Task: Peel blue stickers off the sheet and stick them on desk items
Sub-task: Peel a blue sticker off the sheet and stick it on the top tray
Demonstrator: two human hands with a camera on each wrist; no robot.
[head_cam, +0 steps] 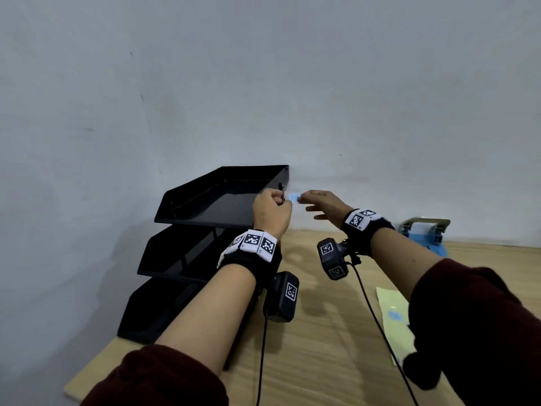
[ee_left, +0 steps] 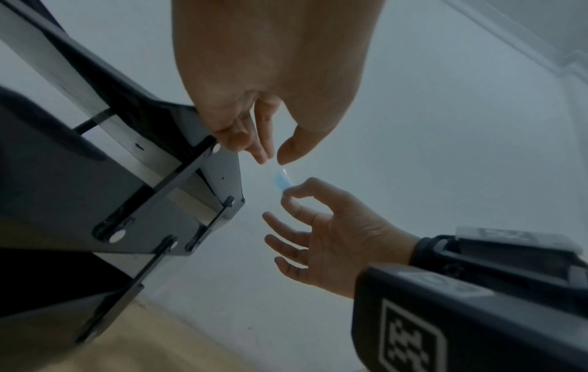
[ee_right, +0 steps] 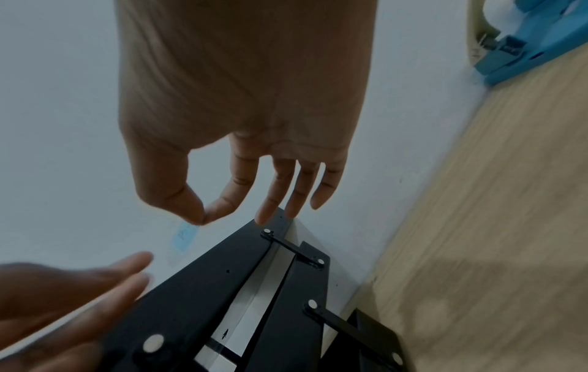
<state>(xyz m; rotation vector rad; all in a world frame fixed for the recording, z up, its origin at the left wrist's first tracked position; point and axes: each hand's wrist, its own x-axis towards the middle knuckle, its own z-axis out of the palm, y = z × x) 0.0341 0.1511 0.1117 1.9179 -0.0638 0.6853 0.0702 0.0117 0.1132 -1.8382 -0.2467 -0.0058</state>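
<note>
While the right hand (head_cam: 323, 204) pinches a small blue sticker (head_cam: 294, 197) between thumb and forefinger, its other three fingers spread loosely below. The sticker hangs in the air just beside the right rear corner of the top tier of a black three-tier letter tray (head_cam: 205, 230), in front of the pale wall (head_cam: 263, 83). In the left wrist view the sticker (ee_left: 282, 180) shows as a narrow blue strip with a pale end, held at its lower end by the right hand's fingertips (ee_left: 291, 192).

The left hand (head_cam: 272, 213) is raised beside the same tray corner, its thumb and forefinger drawn close together just above the sticker's upper end; whether they touch it I cannot tell, and the hand grips nothing that shows. In the right wrist view its fingers (ee_right: 127, 266) look blurred and fairly straight.

On the wooden table (head_cam: 322, 347), near the right forearm, lies the pale yellow sticker sheet (head_cam: 392, 315), with one blue sticker on it. A blue hole punch (head_cam: 427, 232) with a metal handle stands by the wall, well to the right. Both wrists wear black bands with coded markers and a camera.
</note>
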